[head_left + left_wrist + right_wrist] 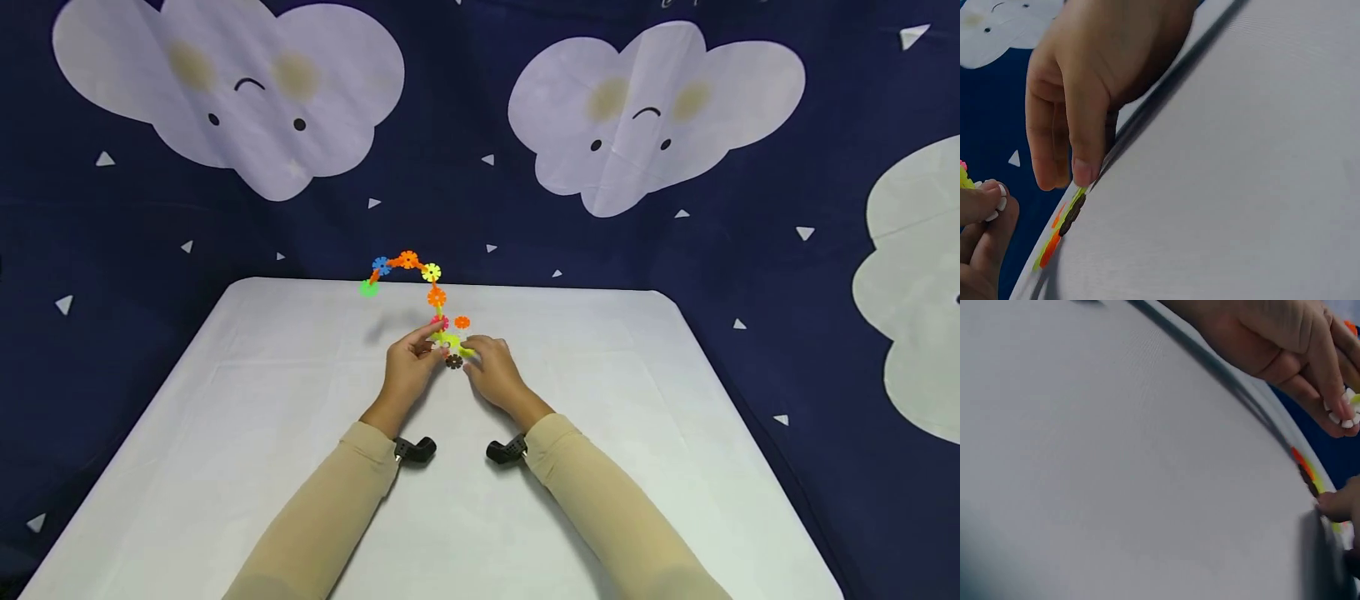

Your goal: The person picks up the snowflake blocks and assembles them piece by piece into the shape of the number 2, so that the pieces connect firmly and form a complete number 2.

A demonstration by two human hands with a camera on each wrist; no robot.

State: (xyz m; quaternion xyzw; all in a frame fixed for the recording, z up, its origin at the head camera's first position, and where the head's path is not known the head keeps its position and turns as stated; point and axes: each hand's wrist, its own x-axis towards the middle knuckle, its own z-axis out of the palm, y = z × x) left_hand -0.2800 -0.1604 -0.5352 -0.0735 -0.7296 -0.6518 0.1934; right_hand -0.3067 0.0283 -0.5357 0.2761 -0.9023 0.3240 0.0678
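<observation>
My left hand [408, 367] pinches a white notched plastic disc [1001, 203] between thumb and fingers. From it rises a curved chain of interlocking discs: a pink one [442, 322], orange ones [437, 297], a yellow one [431, 272], a blue one [382, 266] and a green one [369, 287] at the drooping end. My right hand [497, 373] has thumb and fingers on a yellow-green disc [1080, 191] low by the tabletop. Close to it are a dark brown disc [453, 361] and an orange disc [1050, 250]. My fingers partly hide how these pieces join.
A white-covered table [315, 467] lies under both arms. Behind it hangs a dark blue cloth [450, 208] with clouds and small triangles. A black wrist camera [416, 450] sits on the left wrist, another camera [507, 450] on the right.
</observation>
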